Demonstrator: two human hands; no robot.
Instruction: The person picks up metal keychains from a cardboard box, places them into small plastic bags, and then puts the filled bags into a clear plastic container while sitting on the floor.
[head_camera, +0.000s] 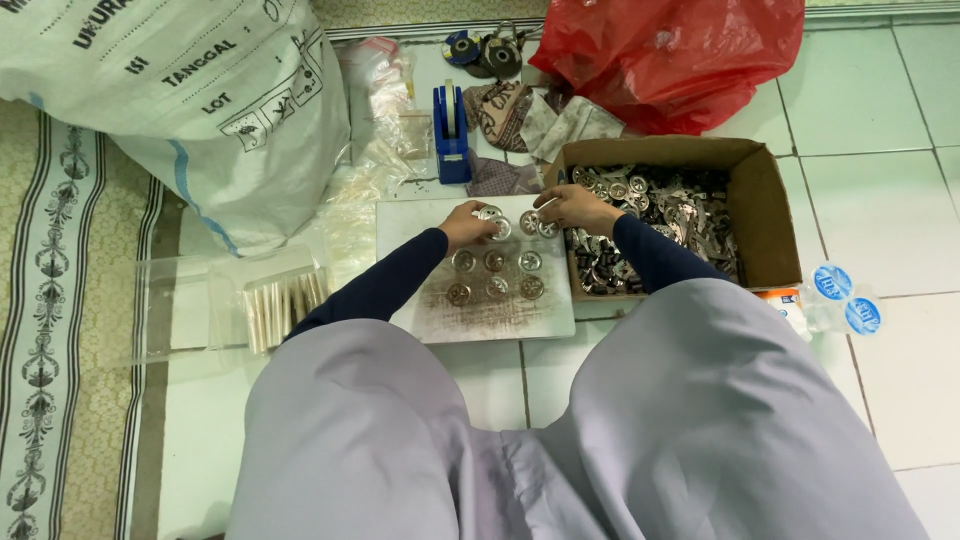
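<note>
Round silvery metal discs (496, 274) lie in rows on scuffed white board (420, 225), top row being filled. Left hand (468, 226) pinches disc at board's far edge; right hand (572, 207) curls over another disc beside it. Next move likely needs careful spacing. Open brown cardboard box (772, 220) of same metal parts just right. Blue tape dispenser (451, 135) behind; red plastic bag (670, 55) far right; white printed sack (190, 100) far left.

A single head-worn camera looks steeply down from above the seated person's lap onto the tiled floor (880, 200). It faces forward toward twelve o'clock, at roughly arm's length from the white board (480, 310) at centre. The cardboard box (770, 215) lies at two o'clock, the large sack (200, 100) at ten.
</note>
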